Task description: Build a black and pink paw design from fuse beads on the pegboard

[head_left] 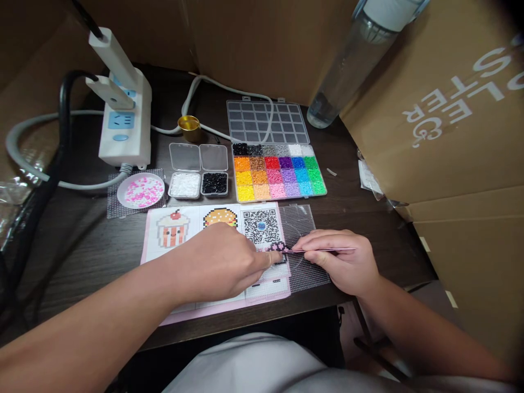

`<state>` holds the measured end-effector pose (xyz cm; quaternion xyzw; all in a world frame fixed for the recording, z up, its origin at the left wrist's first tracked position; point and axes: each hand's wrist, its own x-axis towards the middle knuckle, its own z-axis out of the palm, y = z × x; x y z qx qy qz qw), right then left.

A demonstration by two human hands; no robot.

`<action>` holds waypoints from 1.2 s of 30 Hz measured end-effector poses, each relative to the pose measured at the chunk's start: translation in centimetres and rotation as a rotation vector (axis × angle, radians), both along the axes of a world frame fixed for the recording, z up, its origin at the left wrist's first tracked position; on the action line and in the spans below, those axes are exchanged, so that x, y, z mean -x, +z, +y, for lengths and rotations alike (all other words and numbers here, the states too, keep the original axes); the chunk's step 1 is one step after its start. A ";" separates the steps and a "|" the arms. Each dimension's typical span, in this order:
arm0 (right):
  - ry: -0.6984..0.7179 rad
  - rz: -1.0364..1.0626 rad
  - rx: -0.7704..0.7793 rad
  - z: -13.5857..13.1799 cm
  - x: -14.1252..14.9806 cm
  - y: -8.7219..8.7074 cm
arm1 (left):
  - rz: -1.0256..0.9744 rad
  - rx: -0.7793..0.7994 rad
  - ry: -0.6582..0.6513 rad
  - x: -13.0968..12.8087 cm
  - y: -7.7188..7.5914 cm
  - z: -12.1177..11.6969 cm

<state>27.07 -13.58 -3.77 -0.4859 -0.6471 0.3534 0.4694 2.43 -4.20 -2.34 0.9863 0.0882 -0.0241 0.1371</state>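
Note:
My left hand [229, 262] lies over a printed pattern sheet [192, 215], its fingers curled and the index fingertip against a small cluster of black and pink fuse beads [277, 247]. The underside of that hand and most of its thumb are hidden. In my right hand [347, 259] is a pair of thin pink tweezers [327, 250], held nearly level, with the tips pointing left at the beads. A clear pegboard [305, 273] lies beneath the right fingers and partly under the sheet. The sheet shows a cupcake, a burger and a QR code.
Behind the sheet stand a many-coloured bead box [279, 176], small boxes of white beads [185, 185] and black beads [215, 184], and a dish of pink beads [141, 191]. A power strip [126, 131], gold cup [189, 127], water bottle [352, 65] and cardboard wall [450, 164] surround them.

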 end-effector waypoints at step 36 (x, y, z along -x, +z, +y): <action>0.005 -0.024 -0.028 0.0 -0.1 0.2 | -0.066 0.052 -0.004 0.1 0.1 0.1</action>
